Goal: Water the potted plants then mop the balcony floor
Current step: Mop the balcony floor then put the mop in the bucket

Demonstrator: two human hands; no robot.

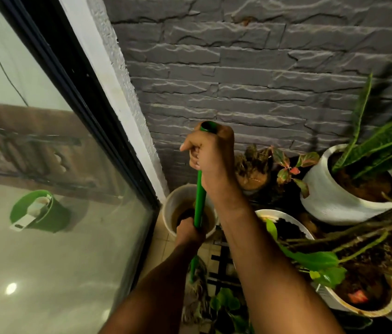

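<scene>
— Hands first, pls?
— Right hand (210, 155) up top, fingers curled tight round the upper end of the green mop handle (199, 201), open tube end poking out above the knuckles. Left hand (187, 231) lower down on the same handle, wrapped round it too. Both forearms come in from the bottom edge.
— Handle angle?
— Near upright, leaning a bit. Runs down past the left hand to the mop head (196, 292), a shaggy grey-brown bundle on the tiled floor (163, 244), partly hidden by the left arm.
— What's right behind it?
— White bucket (169, 208) in the corner w/ brownish water inside; handle crosses in front of it. Can't tell if anything touches the water.
— Plants?
— All on the right. Big white pot (320, 194) w/ long striped green leaves (383, 143), brown soil showing. Small brown pot (252, 179) by the wall, dry-looking growth in it, and a red-green leafy plant (289, 167) between those two. White pot (284, 216) just beside the right forearm, dark soil. Nearer, bottom right, another pot (368, 309) w/ orange-stained rim, twiggy stems and broad green leaves across it.
— Surroundings?
— Grey stone-look wall (250, 68) behind. Dark-framed glass door (33, 237) on the left; thru it, a green bucket (43, 213) on a pale floor.
</scene>
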